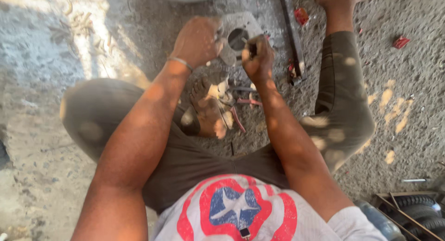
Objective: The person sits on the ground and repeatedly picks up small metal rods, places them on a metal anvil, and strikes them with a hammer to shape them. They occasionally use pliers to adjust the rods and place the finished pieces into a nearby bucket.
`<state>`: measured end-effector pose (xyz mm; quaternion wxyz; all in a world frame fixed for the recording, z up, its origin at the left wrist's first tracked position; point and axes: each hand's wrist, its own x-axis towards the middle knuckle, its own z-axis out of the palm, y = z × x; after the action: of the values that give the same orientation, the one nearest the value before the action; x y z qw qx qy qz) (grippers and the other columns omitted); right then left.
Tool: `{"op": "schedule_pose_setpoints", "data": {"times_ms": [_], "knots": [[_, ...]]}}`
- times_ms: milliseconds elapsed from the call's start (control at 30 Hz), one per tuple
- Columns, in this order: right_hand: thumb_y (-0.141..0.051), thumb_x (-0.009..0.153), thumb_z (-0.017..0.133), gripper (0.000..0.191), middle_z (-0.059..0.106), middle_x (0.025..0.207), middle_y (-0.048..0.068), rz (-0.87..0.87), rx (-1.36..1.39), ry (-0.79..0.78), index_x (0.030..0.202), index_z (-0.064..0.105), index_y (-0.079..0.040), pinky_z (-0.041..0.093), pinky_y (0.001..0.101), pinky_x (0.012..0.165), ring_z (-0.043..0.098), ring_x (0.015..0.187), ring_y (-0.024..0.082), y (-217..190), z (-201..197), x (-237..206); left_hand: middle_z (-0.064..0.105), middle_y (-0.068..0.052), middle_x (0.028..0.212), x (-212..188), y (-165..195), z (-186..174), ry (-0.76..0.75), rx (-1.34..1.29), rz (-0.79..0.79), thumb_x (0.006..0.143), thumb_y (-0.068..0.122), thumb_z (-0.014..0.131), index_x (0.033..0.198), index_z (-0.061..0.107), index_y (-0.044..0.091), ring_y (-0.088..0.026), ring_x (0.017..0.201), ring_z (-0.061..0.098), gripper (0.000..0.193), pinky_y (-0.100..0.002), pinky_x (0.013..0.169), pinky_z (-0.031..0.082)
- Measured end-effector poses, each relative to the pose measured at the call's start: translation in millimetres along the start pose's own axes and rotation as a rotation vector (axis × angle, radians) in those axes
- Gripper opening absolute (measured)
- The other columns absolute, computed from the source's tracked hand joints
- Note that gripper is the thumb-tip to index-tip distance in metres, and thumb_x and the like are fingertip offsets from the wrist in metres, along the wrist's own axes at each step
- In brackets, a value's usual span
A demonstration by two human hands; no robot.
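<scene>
I sit on rough concrete ground with my legs spread. My left hand (pixel 198 41) grips the edge of a grey metal plate with a round hole (pixel 241 27), holding it against the ground. My right hand (pixel 257 59) is closed around a dark thin tool (pixel 252 48) whose tip points at the plate's hole. A thin metal bangle (pixel 181 62) circles my left wrist. My bare left foot (pixel 208 109) rests just below the plate.
A long dark metal bar (pixel 293 34) lies to the right of the plate. Pliers with red handles (pixel 238 112) lie by my foot. Small red scraps (pixel 400 41) dot the ground. A crate with rubber parts (pixel 412 211) sits at the bottom right.
</scene>
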<state>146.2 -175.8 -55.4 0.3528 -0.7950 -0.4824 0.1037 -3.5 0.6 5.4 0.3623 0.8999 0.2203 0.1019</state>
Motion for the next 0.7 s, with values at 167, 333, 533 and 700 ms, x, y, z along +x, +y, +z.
{"op": "schedule_pose_setpoints", "data": {"times_ms": [167, 333, 533, 700], "knots": [[0.005, 0.091, 0.065, 0.011, 0.064, 0.077, 0.011, 0.103, 0.011, 0.01, 0.093, 0.058, -0.003, 0.046, 0.0371, 0.047, 0.058, 0.056, 0.025, 1, 1, 1, 0.07, -0.024, 0.086, 0, 2, -1, -0.036, 0.078, -0.007, 0.082, 0.023, 0.08, 0.088, 0.069, 0.001, -0.044, 0.087, 0.068, 0.026, -0.052, 0.08, 0.052], [0.003, 0.091, 0.068, 0.015, 0.063, 0.082, 0.009, 0.118, 0.012, -0.036, 0.096, 0.056, -0.003, 0.05, 0.0298, 0.052, 0.06, 0.064, 0.015, -1, 4, 0, 0.071, -0.024, 0.093, -1, 4, 4, -0.166, 0.122, -0.137, 0.09, 0.03, 0.077, 0.1, 0.068, -0.002, -0.04, 0.095, 0.068, 0.034, -0.051, 0.089, 0.052], [0.005, 0.094, 0.066, 0.014, 0.064, 0.087, 0.007, 0.137, -0.018, -0.028, 0.096, 0.058, -0.006, 0.052, 0.0276, 0.05, 0.061, 0.063, 0.013, -4, 3, 2, 0.071, -0.024, 0.099, -1, -3, 8, -0.153, 0.091, -0.129, 0.089, 0.029, 0.077, 0.106, 0.068, 0.0, -0.042, 0.1, 0.066, 0.034, -0.052, 0.091, 0.05], [0.006, 0.09, 0.065, 0.016, 0.061, 0.08, 0.004, 0.286, 0.149, -0.04, 0.093, 0.055, -0.006, 0.053, 0.0277, 0.048, 0.061, 0.063, 0.01, -3, 1, -8, 0.073, -0.022, 0.092, -2, -9, 11, -0.133, 0.053, -0.123, 0.086, 0.025, 0.076, 0.093, 0.071, 0.002, -0.041, 0.093, 0.069, 0.024, -0.051, 0.088, 0.054]]}}
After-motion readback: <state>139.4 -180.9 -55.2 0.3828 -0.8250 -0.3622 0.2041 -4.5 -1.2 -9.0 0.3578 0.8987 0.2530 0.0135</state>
